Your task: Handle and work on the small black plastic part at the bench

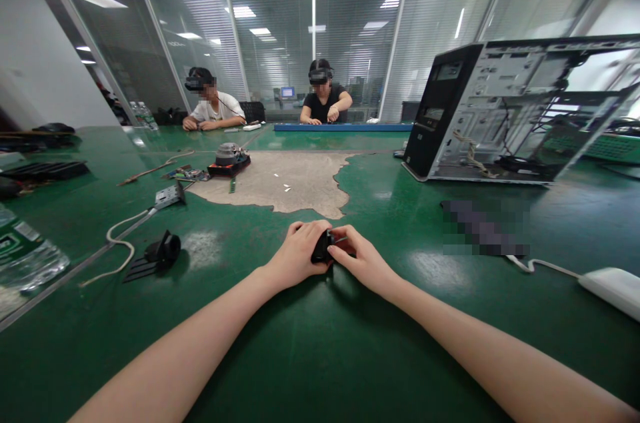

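Note:
A small black part (321, 248), its exact kind too small to make out, is held between my two hands above the green table (280, 370). My left hand (299, 251) wraps round it from the left, fingers over the top and thumb underneath. From the right, the fingertips and thumb of my right hand (361, 256) pinch at its edge. Much of the part is hidden by my fingers. Beyond my hands, a torn patch of bare grey surface (310, 176) shows in the green covering.
On the right stands an opened computer case (445, 110), with a blurred dark slab (480, 228) and white power strip (610, 286) nearer. To the left are a water bottle (27, 250), black plastic piece (163, 248), metal box (170, 196) and heatsink fan (230, 156). Two people sit opposite.

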A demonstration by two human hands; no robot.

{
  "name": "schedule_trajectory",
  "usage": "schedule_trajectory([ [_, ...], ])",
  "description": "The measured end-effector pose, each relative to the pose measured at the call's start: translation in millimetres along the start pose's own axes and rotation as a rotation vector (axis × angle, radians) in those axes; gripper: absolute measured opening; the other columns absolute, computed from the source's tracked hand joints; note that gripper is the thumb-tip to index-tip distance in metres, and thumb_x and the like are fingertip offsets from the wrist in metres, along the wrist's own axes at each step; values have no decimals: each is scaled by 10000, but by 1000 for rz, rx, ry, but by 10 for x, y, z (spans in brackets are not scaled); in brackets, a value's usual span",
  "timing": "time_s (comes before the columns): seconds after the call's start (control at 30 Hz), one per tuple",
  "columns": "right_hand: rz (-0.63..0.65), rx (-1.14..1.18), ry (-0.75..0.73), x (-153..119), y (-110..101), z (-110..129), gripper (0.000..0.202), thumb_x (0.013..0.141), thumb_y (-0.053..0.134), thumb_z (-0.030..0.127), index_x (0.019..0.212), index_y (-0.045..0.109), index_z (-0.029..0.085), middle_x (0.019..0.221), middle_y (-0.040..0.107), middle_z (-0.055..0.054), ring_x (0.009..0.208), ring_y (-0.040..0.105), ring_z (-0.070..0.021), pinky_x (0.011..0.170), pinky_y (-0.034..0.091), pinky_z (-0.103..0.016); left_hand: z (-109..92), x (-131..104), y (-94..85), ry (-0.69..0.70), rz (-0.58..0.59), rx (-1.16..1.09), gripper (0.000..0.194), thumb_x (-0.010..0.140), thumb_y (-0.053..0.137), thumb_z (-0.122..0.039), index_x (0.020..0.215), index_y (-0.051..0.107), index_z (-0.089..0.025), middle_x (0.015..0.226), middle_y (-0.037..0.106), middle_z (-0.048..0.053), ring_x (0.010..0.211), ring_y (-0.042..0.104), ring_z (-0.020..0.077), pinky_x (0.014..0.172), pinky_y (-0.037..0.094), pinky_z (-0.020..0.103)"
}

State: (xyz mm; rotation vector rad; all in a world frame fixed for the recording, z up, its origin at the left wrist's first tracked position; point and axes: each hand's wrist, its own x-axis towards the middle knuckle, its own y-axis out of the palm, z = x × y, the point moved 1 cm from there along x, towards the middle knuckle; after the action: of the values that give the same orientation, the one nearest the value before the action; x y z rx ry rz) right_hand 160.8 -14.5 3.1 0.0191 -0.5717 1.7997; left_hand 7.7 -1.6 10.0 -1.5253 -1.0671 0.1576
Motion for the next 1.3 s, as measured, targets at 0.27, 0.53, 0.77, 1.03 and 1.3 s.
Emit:
schedule_trajectory([
  [0.27,-55,2,-99,-18,-13,9,116,775,490,256,879,490,205,923,515,-21,880,545,-137,763,485,-296,-8,-6,-15,4,-5,-9,527,620,588,-207,1090,350,-235,1078,515,26,1004,468,201,889,261,365],
  [0.53,-23,11,19,13,-6,-1,194,762,497,250,944,474,188,925,539,-39,820,554,-142,704,494,-303,-13,1,-3,-3,3,5,525,608,593,-209,1077,359,-234,1083,510,25,1012,462,204,891,261,363],
  [0.77,-27,21,-99,-25,-11,31,152,759,511,237,907,482,216,950,516,-15,873,545,-130,785,483,-304,-24,0,-18,1,2,-6,543,611,584,-191,1095,342,-236,1086,509,24,1008,464,201,894,258,368],
  [1.03,-26,45,9,13,-13,-17,239,750,521,242,973,455,191,976,523,-51,861,553,-147,723,498,-315,-13,6,-1,-4,4,-1,538,603,592,-198,1085,356,-229,1075,513,24,1002,466,202,891,266,366],
  [1.3,-50,-5,-132,-23,-19,22,168,728,548,231,889,500,215,970,495,-26,898,527,-144,761,496,-306,-30,-3,-28,-4,14,-9,552,607,580,-189,1100,337,-239,1094,506,26,1017,461,205,895,256,371],
])
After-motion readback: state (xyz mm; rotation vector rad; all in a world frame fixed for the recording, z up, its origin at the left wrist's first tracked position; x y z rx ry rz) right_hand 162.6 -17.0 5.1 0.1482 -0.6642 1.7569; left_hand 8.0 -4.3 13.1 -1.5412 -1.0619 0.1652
